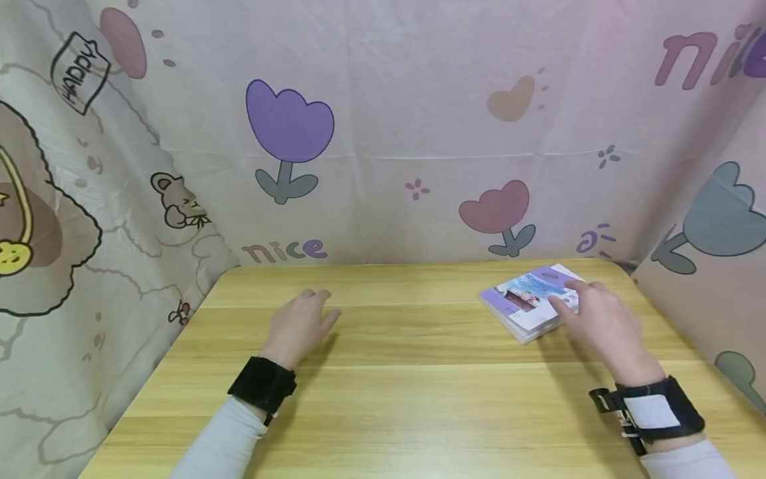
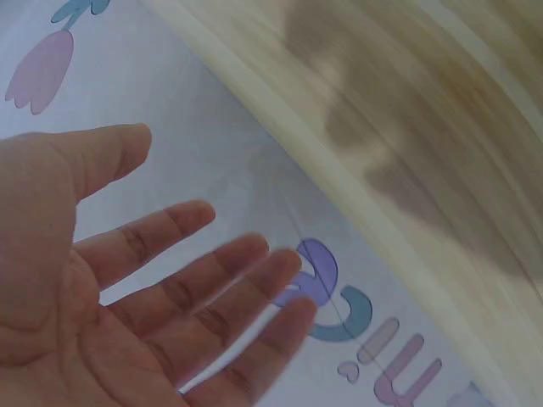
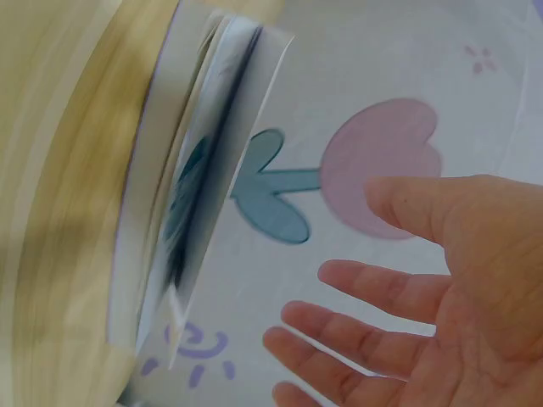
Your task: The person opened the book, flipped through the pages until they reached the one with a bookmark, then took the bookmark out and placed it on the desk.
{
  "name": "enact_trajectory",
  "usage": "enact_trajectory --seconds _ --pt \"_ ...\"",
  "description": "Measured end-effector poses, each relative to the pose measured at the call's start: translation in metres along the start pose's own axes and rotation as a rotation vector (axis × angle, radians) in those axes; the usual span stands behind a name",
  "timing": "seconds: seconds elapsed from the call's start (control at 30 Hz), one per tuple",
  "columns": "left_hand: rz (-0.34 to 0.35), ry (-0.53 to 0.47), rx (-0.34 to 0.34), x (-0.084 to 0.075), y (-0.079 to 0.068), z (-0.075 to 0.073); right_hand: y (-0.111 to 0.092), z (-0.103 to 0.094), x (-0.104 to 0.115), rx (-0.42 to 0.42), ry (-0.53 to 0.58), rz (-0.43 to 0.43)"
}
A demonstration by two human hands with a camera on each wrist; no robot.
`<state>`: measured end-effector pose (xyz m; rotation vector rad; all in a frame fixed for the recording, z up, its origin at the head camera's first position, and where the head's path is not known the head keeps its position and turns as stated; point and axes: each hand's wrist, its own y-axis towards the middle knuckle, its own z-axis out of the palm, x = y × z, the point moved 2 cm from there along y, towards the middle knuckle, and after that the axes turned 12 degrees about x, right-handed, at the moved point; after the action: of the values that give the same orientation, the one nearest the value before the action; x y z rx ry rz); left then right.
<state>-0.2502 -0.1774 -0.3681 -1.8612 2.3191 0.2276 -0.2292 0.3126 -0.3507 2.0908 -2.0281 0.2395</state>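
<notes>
A book point(image 1: 526, 303) with a purple, white and blue illustrated cover lies at an angle on the right side of the table. Over its right edge hovers my right hand point(image 1: 604, 326), thumb and fingers spread; it overlaps the cover in the head view. The right wrist view shows the page edges of the book point(image 3: 191, 182), with a gap between them and the fingers point(image 3: 365, 331). My left hand point(image 1: 298, 327) is over the left half of the table, holding nothing. Its fingers point(image 2: 204, 314) are loosely extended in the left wrist view.
The wooden table point(image 1: 383, 406) has a pale grain and ends at a patterned cloth backdrop point(image 1: 395, 120) printed with tulips and words. More of this cloth hangs along the left and right sides. Black straps point(image 1: 263, 384) circle both wrists.
</notes>
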Motion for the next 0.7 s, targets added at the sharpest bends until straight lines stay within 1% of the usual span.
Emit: enact_trajectory --seconds 0.07,0.3,0.53,0.7 --pt "0.012 -0.018 0.009 -0.003 0.003 0.002 0.002 -0.001 -0.008 -0.005 0.017 0.01" --pt "0.077 -0.07 0.015 -0.022 0.018 0.007 0.011 -0.001 -0.041 0.023 0.013 0.036" --pt "0.131 -0.089 0.063 -0.051 0.033 0.016 0.016 -0.003 -0.064 0.098 0.032 0.134" --pt "0.184 -0.08 0.071 -0.071 0.04 0.023 0.022 -0.002 -0.073 0.117 0.032 0.158"
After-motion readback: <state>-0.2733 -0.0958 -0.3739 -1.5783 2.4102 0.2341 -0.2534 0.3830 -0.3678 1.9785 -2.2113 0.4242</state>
